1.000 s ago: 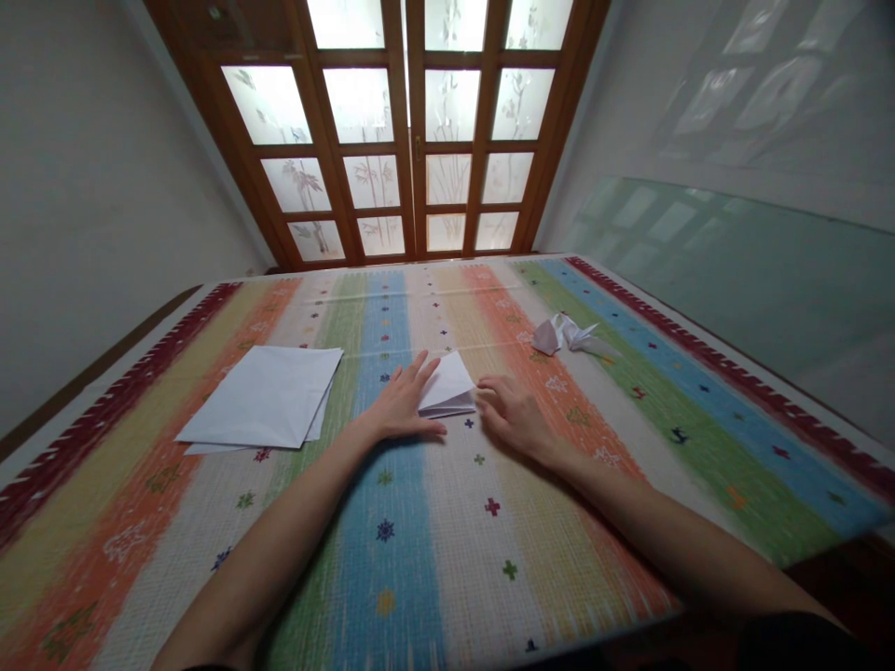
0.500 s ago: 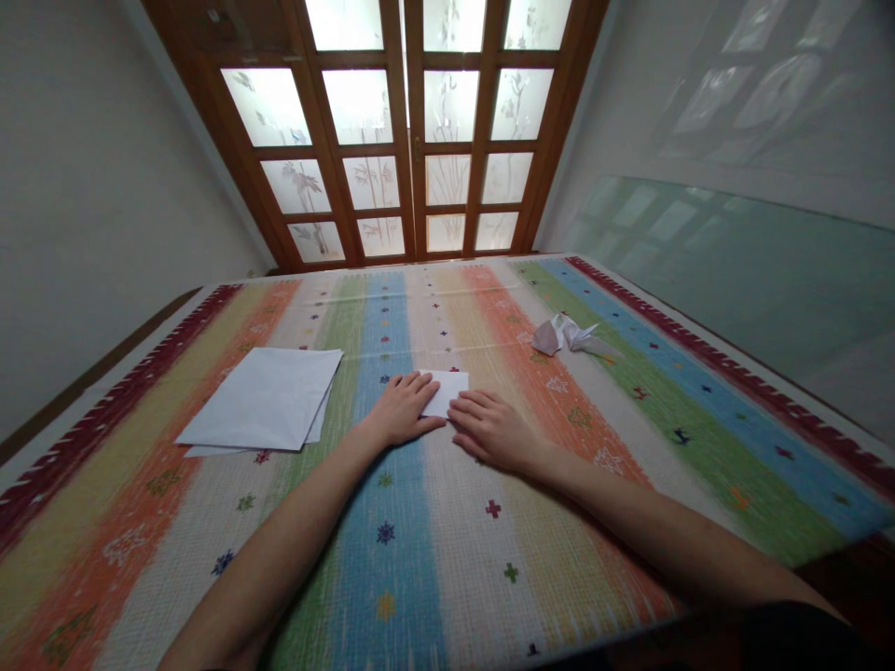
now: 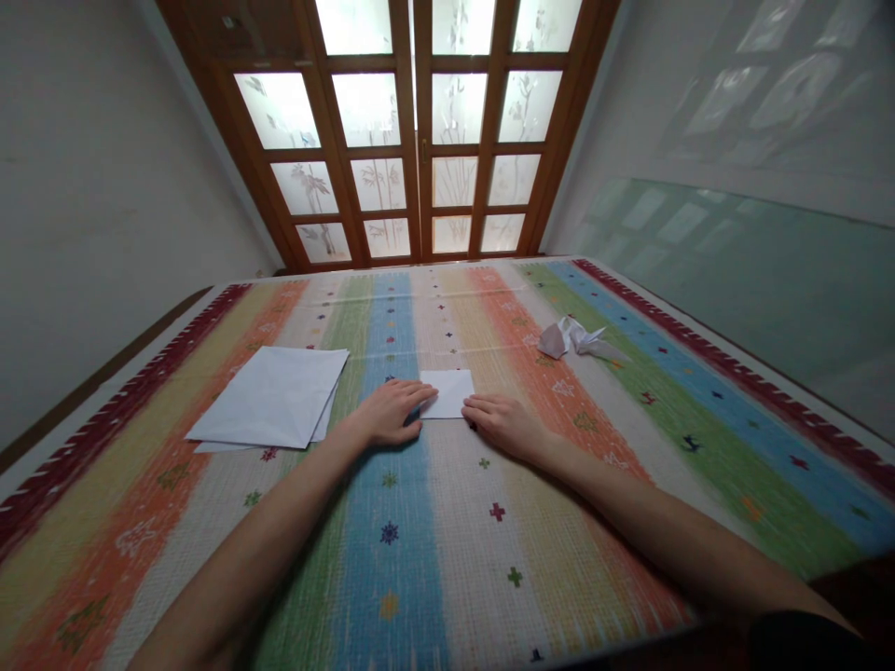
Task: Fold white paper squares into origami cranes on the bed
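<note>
A small white square of folded paper [image 3: 448, 395] lies flat on the striped tablecloth in front of me. On its left edge rest the outstretched fingers of my left hand [image 3: 389, 411], palm down and open. My right hand [image 3: 502, 422] lies at the paper's lower right corner, its fingers extended side by side and touching the edge. Neither hand lifts the paper. The undersides of the fingers are hidden.
A stack of larger white paper sheets [image 3: 272, 396] lies to the left. On the right, a folded white paper crane [image 3: 577, 338] sits on the tablecloth [image 3: 412, 568]. Beyond the table's far edge stands a wooden door with frosted panes [image 3: 412, 154].
My hands have drawn apart, left hand to the left and right hand slightly right, uncovering more of the folded paper. The view has shifted a little.
</note>
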Demonstrator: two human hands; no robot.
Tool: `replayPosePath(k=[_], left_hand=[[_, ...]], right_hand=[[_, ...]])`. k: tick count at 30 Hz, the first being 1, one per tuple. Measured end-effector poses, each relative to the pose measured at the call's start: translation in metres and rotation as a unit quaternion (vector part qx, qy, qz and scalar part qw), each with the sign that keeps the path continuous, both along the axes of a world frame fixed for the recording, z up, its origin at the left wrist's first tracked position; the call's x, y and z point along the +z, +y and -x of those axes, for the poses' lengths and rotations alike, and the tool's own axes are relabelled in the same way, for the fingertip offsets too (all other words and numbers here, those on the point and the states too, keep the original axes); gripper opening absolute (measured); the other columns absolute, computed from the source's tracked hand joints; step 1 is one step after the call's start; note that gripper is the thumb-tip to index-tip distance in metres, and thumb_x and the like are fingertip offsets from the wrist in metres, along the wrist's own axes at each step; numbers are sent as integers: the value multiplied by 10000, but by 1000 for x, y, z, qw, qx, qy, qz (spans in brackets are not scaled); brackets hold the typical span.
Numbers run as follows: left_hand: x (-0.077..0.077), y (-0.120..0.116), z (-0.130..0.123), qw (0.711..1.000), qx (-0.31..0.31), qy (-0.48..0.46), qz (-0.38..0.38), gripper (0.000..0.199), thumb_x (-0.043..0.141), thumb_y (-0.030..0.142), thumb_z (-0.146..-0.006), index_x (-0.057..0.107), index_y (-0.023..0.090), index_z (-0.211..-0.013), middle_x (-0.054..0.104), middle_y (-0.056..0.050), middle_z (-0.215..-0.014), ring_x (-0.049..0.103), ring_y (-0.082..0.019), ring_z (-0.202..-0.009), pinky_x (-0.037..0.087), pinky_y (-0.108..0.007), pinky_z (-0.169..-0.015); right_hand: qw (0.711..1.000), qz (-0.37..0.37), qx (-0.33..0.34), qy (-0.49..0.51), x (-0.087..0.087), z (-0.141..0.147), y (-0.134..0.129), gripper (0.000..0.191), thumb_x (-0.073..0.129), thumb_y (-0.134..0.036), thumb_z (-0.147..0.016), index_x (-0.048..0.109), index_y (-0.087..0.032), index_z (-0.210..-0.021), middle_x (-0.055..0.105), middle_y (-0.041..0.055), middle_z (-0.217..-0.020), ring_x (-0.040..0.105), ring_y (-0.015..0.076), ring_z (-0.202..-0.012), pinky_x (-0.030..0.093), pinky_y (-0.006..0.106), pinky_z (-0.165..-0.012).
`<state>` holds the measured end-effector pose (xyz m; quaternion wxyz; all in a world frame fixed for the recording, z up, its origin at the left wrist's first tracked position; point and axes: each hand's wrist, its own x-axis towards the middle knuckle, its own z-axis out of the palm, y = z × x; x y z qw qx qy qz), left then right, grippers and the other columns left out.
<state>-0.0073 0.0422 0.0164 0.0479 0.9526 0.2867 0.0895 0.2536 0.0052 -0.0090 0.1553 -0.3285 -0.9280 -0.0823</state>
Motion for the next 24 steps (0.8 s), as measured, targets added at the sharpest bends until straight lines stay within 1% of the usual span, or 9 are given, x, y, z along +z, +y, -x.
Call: replayPosePath(k=[3, 5, 7, 10, 14, 17, 20, 22, 24], left_hand=[[-4, -1, -1, 1000, 3, -20, -20, 460, 528, 267, -810, 512, 166, -1259, 608, -125, -1268, 557, -269, -1178, 422, -425, -989], [-7, -1, -2, 999, 3, -25, -40, 350, 491, 301, -872, 549, 169, -1191, 640, -117, -1205, 584, -258, -1129, 439, -409, -954], [-7, -1, -2, 998, -5, -23, -63, 289, 449, 341, -916, 579, 176, -1114, 660, -107, -1153, 603, -251, -1084, 450, -398, -922], [-6, -3, -2, 996, -28, -21, -83, 295, 460, 384, -907, 589, 179, -1076, 657, -106, -1149, 605, -256, -1065, 451, -398, -913], [-3, -4, -2, 993, -48, -20, -105, 381, 498, 333, -851, 553, 152, -1182, 620, -136, -1221, 576, -270, -1116, 445, -409, -938], [-4, -4, -1, 988, -61, -20, -138, 405, 501, 304, -840, 539, 139, -1209, 610, -148, -1238, 578, -267, -1111, 455, -406, -927], [-8, -4, -2, 981, -78, -20, -177, 326, 480, 285, -870, 562, 152, -1156, 642, -128, -1174, 612, -239, -1036, 481, -373, -870], [-10, -3, -2, 975, -84, -31, -204, 236, 450, 262, -903, 585, 163, -1069, 675, -102, -1081, 634, -208, -950, 492, -341, -814], [-11, -4, -3, 971, -88, -45, -218, 193, 427, 254, -931, 590, 172, -994, 689, -80, -1004, 639, -185, -878, 493, -317, -771]], right_hand=[[1000, 13, 15, 13, -1, -5, 5, 219, 510, -52, -861, 663, -143, -988, 717, 114, -1067, 668, 218, -1017, 519, 328, -889], [999, 24, 14, 25, -2, -7, 7, 214, 512, -53, -855, 661, -152, -972, 721, 103, -1056, 676, 211, -996, 528, 317, -866], [999, 30, 7, 33, -3, -9, 8, 207, 514, -57, -850, 660, -162, -953, 723, 98, -1049, 682, 207, -974, 534, 313, -844], [999, 26, 1, 44, -5, -10, 7, 195, 524, -56, -837, 658, -169, -923, 723, 96, -1044, 682, 206, -969, 534, 312, -838], [998, 23, -6, 61, -7, -11, 6, 184, 519, -55, -839, 651, -171, -893, 723, 96, -1034, 688, 196, -918, 534, 302, -815], [997, 27, -19, 76, -8, -11, 6, 177, 494, -78, -872, 645, -168, -900, 725, 103, -1008, 691, 190, -860, 535, 300, -780], [995, 33, -23, 93, -9, -11, 7, 163, 486, -115, -896, 640, -168, -908, 727, 107, -985, 689, 192, -848, 533, 304, -775], [993, 43, -27, 104, -9, -12, 7, 170, 477, -117, -899, 638, -172, -909, 728, 104, -981, 689, 189, -854, 531, 302, -779], [991, 55, -29, 116, -8, -14, 8, 186, 468, -100, -889, 637, -173, -914, 728, 104, -986, 690, 190, -865, 533, 302, -781]])
